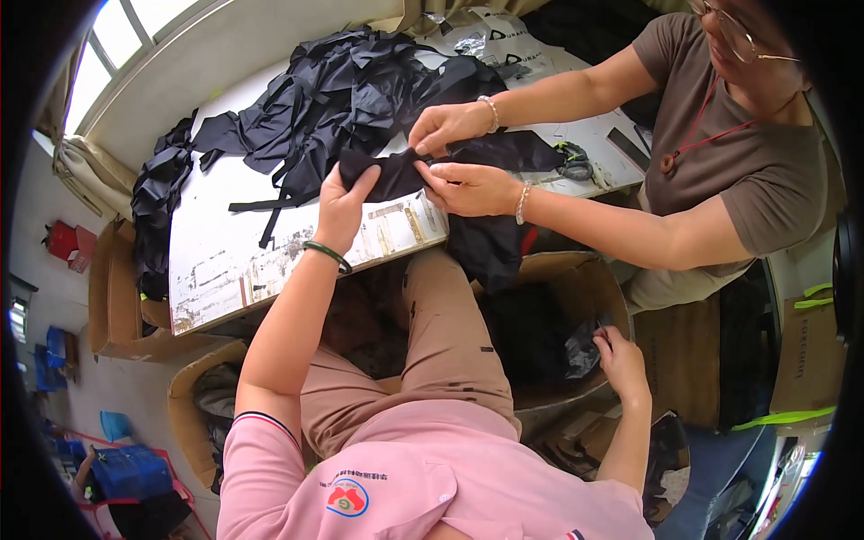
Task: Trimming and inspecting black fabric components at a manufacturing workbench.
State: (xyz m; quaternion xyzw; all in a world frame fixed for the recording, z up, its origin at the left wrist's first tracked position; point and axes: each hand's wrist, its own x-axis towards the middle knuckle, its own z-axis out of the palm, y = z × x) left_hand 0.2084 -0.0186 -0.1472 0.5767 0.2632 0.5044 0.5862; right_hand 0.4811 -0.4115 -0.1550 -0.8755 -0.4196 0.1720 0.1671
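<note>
My left hand (342, 202) pinches a black fabric piece (391, 175) at the table's near edge, thumb on top and fingers around its left end. A co-worker's two hands (461, 157) touch the right end of the same piece. My right hand (623, 364) is low on the right, over a cardboard box (576, 268). Its fingers are closed on a small thin thing I cannot make out, beside a crumpled clear plastic bag (583, 349). Dark material lies inside that box.
Black cut fabric (360, 81) is heaped across the white table (211, 243) and hangs over its left side. Scissors (573, 160) with dark handles lie at the table's right. Another cardboard box (184, 396) stands by my left leg. The co-worker (720, 153) leans in from the right.
</note>
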